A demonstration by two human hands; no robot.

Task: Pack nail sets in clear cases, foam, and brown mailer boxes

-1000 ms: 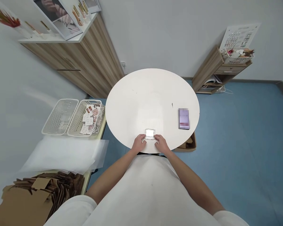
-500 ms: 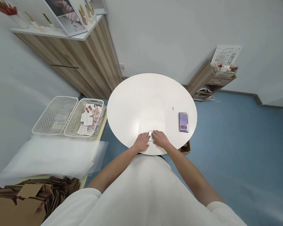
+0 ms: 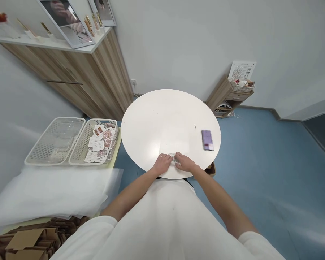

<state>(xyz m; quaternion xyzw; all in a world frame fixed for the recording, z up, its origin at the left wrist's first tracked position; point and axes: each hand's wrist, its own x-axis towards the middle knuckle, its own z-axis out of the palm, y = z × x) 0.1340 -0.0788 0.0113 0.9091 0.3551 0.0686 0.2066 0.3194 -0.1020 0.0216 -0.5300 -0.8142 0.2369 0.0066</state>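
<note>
Resting at the near edge of the round white table (image 3: pixel 143 126), both hands come together over a small clear case (image 3: pixel 174 158), which lies on the tabletop just in front of the person's white shirt (image 3: pixel 170 216). The left hand (image 3: pixel 162 164) has its fingers partly curled, their tips at the case's left side; the right hand (image 3: pixel 185 162) is bent likewise, its fingers covering the right side. Only a narrow strip of the case shows between them, and whether either hand grips it or merely presses on it cannot be told. To the right on the same table lies a purple rectangular item (image 3: pixel 207 138), blurred into blocks, with a small dark mark (image 3: pixel 195 126) near it. Well off to the left, a white basket (image 3: pixel 79 146) holds printed cards (image 3: pixel 98 146), and beside it stands a second basket (image 3: pixel 42 154) with clear packaging inside. Translucent white sheets (image 3: pixel 51 191) lie just nearer than the baskets, with folded brown cardboard (image 3: pixel 25 238) beyond them at the lower left. A wood-grain cabinet (image 3: pixel 70 77) stands behind.
</note>
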